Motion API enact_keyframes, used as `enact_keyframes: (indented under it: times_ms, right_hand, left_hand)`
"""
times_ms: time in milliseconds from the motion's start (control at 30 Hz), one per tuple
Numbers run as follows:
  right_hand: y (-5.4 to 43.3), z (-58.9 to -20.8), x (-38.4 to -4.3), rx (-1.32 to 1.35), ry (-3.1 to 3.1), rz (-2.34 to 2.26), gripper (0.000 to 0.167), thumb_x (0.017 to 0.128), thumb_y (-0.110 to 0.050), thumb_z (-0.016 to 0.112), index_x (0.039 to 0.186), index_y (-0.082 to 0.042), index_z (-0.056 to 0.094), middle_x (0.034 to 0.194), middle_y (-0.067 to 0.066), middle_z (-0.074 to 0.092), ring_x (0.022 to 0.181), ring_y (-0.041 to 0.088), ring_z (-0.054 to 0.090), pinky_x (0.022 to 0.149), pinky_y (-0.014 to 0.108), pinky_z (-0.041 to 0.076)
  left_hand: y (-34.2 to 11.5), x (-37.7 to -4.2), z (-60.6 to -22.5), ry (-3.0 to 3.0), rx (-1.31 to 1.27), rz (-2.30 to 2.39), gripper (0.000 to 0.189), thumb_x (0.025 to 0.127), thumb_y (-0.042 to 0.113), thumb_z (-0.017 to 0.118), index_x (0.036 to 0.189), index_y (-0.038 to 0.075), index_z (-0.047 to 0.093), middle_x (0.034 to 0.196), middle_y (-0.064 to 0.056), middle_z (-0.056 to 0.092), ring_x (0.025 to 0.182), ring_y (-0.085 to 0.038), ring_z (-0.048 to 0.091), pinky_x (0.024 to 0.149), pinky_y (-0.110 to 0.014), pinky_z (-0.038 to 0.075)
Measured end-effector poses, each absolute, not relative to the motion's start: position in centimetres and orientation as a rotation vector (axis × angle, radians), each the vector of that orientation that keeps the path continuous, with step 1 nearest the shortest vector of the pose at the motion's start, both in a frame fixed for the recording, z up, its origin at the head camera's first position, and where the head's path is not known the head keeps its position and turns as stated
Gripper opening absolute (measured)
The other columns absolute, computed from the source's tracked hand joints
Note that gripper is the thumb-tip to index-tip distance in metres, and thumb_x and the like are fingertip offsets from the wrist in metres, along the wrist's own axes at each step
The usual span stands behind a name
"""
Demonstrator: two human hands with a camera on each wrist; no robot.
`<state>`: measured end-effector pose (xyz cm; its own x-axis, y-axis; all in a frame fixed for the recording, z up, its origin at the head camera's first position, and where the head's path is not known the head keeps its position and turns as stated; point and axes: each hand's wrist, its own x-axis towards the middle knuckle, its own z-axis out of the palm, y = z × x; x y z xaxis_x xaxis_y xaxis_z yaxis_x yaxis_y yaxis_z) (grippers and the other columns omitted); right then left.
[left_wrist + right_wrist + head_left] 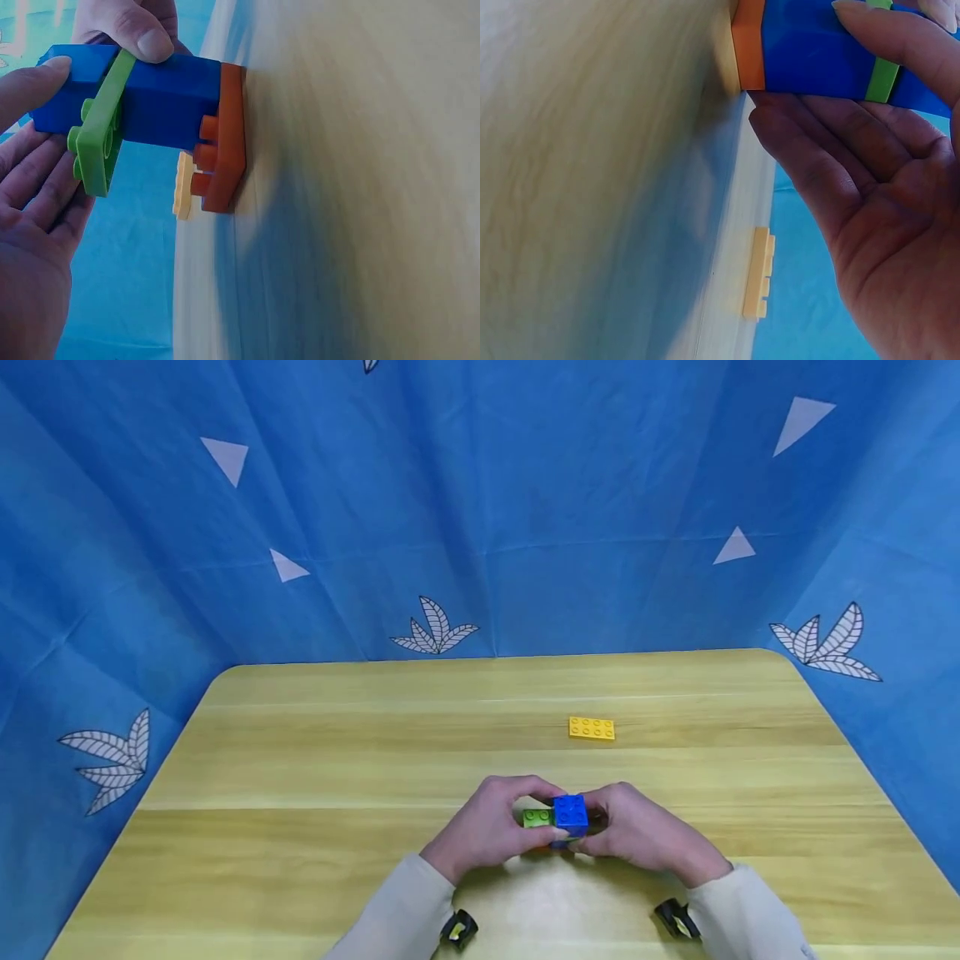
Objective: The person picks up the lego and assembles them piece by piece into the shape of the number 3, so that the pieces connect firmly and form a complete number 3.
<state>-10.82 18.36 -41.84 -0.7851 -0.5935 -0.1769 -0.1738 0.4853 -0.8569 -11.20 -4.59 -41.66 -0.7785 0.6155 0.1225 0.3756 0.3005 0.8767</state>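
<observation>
Head view: brick stack [571,817] held between two hands above the near half of the counter [337,760], right of its midline. Build order, read from the left wrist view, counter side upward: orange plate [232,142], lower blue block [172,97], green plate [97,142], upper blue block [71,94]. Orange and green plates both project past the blue blocks toward the person's left, their studs bare on that part. Orange plate sits right at the counter surface; whether it touches, cannot tell.

Left hand [498,827]: fingers parted by about the block's thickness, thumb on the near face of the upper blue block, other fingers on the far side; grip closed on the stack. Right hand [637,827]: curled round the stack from the right, thumb across the green plate with its tip on the lower blue block, fingers behind.

Yellow plate [592,728]: flat on the counter beyond the hands, studs up, two rows of four, apart from the stack. Pale sleeves [408,910] on both arms. Blue curtain [525,510] behind, printed with white triangles and leaves.
</observation>
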Motion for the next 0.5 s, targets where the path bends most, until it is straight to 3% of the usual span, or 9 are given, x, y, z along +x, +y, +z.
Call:
enact_keyframes:
  times_ms: [133, 200, 500]
  right_hand:
    - [18.21, -41.67, -10.86, -0.635, 2.285, -1.24, 0.02, 0.084, -0.019, 0.08, 0.099, -0.011, 0.072, 0.088, -0.006, 0.07, 0.077, 0.014, 0.062, 0.069, 0.027, 0.053]
    - [18.18, -41.64, -10.87, -0.635, 2.283, -1.242, 0.021, 0.084, -0.019, 0.08, 0.1, -0.009, 0.072, 0.089, -0.006, 0.07, 0.077, 0.014, 0.063, 0.069, 0.027, 0.053]
    - [18.14, -41.7, -10.89, -0.632, 2.276, -1.228, 0.022, 0.084, -0.018, 0.08, 0.102, -0.009, 0.072, 0.09, -0.006, 0.07, 0.078, 0.014, 0.063, 0.07, 0.027, 0.054]
  left_hand:
    - [-4.73, -11.25, -41.74, 2.32, 0.945, 1.49, 0.031, 0.086, 0.021, 0.079, 0.115, 0.018, 0.07, 0.107, 0.012, 0.068, 0.101, -0.003, 0.061, 0.081, -0.025, 0.053]
    - [-4.77, -11.27, -41.85, 2.294, 0.952, 1.523, 0.032, 0.085, 0.019, 0.08, 0.115, 0.018, 0.071, 0.107, 0.012, 0.069, 0.101, -0.004, 0.061, 0.079, -0.026, 0.054]
    - [-4.7, -11.19, -42.47, 2.296, 0.964, 1.572, 0.032, 0.083, 0.018, 0.082, 0.114, 0.018, 0.072, 0.105, 0.013, 0.069, 0.1, -0.003, 0.062, 0.09, -0.031, 0.05]
